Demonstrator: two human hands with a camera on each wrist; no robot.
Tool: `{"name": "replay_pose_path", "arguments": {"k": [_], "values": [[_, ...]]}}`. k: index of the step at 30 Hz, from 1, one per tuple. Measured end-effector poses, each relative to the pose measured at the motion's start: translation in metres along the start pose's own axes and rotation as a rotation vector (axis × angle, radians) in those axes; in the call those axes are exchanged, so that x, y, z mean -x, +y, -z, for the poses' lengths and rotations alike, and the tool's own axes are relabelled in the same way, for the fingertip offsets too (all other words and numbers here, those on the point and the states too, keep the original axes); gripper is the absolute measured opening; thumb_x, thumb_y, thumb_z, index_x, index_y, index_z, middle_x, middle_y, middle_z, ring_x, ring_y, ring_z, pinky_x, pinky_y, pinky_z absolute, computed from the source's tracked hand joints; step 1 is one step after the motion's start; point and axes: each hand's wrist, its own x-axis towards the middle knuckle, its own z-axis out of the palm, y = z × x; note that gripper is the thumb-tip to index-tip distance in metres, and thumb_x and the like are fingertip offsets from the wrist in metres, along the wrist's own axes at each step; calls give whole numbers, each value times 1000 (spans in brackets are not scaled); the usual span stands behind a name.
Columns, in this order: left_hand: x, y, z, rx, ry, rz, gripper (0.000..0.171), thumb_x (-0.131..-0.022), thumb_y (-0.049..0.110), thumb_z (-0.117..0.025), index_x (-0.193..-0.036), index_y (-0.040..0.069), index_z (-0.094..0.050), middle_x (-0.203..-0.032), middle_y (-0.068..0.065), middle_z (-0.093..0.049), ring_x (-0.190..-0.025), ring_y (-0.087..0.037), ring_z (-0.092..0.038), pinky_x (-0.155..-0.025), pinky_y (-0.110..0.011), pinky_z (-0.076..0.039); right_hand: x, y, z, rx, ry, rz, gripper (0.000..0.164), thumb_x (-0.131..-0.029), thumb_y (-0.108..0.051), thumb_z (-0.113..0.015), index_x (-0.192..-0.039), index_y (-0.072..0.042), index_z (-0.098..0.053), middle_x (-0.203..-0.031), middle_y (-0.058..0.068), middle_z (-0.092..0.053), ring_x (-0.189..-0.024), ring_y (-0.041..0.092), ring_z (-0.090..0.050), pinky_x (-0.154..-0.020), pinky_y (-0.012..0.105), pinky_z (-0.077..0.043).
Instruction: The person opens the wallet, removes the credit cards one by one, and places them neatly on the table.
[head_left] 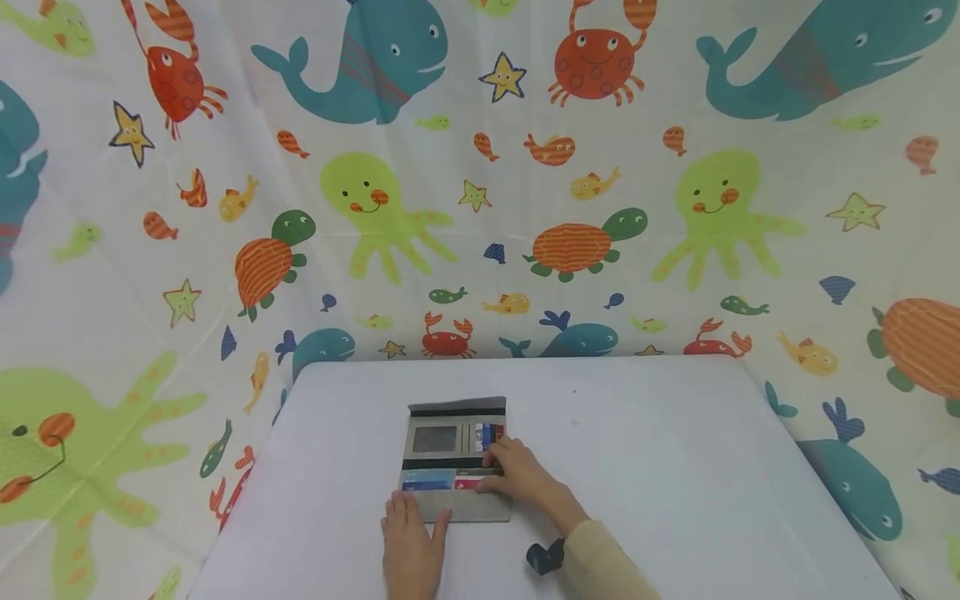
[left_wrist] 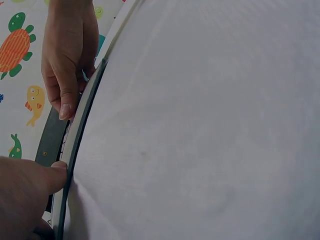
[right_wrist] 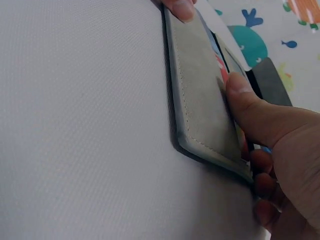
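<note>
A grey wallet [head_left: 468, 507] lies unfolded on the white table, its outer edge stitched. Blue and pink cards [head_left: 427, 481] show in its lower pocket, and more cards [head_left: 480, 435] stand in the upper right slots beside a dark window [head_left: 435, 439]. My left hand [head_left: 412, 533] rests at the wallet's lower left, fingers extended onto it and thumb near its bottom edge. At the right side, my right hand [head_left: 525, 475] grips the wallet's edge. In the right wrist view its thumb [right_wrist: 240, 85] lies over the pocket near a red card, with the other fingers curled at the edge.
The white table [head_left: 645, 450] extends around the wallet. Behind it and at both sides hangs a cloth [head_left: 495, 233] printed with sea animals. A dark band-like object [head_left: 546, 557] sits at my right wrist, by the beige sleeve [head_left: 603, 562].
</note>
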Motion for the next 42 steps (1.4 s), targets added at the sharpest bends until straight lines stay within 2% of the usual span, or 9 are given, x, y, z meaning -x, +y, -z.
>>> {"name": "replay_pose_path", "arguments": {"k": [7,15,21,27,30,35,38,42], "values": [[0,0,2,-12,4,-12,87,-93,47,-66,-144,-17,-37,-155,-37,-29,-146,-51,-30,-118,-62,-27,0,2,-3,-42,43,26,38,-80,-50,-80,-99,-21,-64,-94,-9,-54,-89,9,-43,-78,28,-43],[0,0,10,-5,17,-16,87,-93,47,-67,-143,-18,-39,-155,-37,-30,-145,-51,-30,-118,-63,-27,-3,-2,-5,-33,97,31,29,-80,-45,-81,-92,-23,-66,-89,-8,-53,-83,10,-42,-72,25,-38],[0,-1,11,-10,7,-11,87,-93,47,-66,-144,-17,-38,-155,-37,-30,-145,-51,-30,-118,-63,-27,-3,-7,-6,-7,100,9,27,-81,-45,-80,-91,-24,-67,-87,-9,-51,-83,9,-41,-71,24,-36],[-1,-1,11,7,2,2,87,-93,45,-67,-144,-18,-36,-156,-37,-28,-146,-52,-28,-118,-63,-26,-5,-7,-9,30,147,37,19,-86,-41,-77,-89,-24,-68,-85,-9,-51,-82,9,-42,-71,23,-37],[-2,-1,8,22,-11,12,88,-93,46,-66,-146,-17,-35,-157,-35,-26,-147,-51,-26,-118,-64,-26,-6,-2,-11,14,168,38,13,-89,-35,-75,-87,-24,-69,-84,-9,-53,-82,9,-44,-72,23,-39],[-1,0,2,29,-22,6,88,-94,47,-66,-146,-16,-35,-158,-35,-26,-147,-50,-26,-118,-63,-26,-4,6,-7,-53,115,26,7,-93,-28,-71,-93,-21,-70,-89,-8,-57,-87,9,-48,-78,26,-48],[0,0,1,28,-11,-10,87,-93,47,-66,-145,-17,-37,-157,-35,-28,-147,-51,-28,-118,-63,-26,1,6,-2,-52,77,22,9,-93,-25,-72,-98,-17,-71,-93,-6,-58,-90,10,-50,-82,28,-51],[1,0,2,26,4,-19,85,-93,45,-67,-143,-17,-38,-156,-36,-30,-146,-51,-29,-118,-62,-27,7,0,3,-32,64,17,13,-90,-24,-76,-97,-15,-70,-92,-5,-56,-90,10,-49,-81,26,-53]]}}
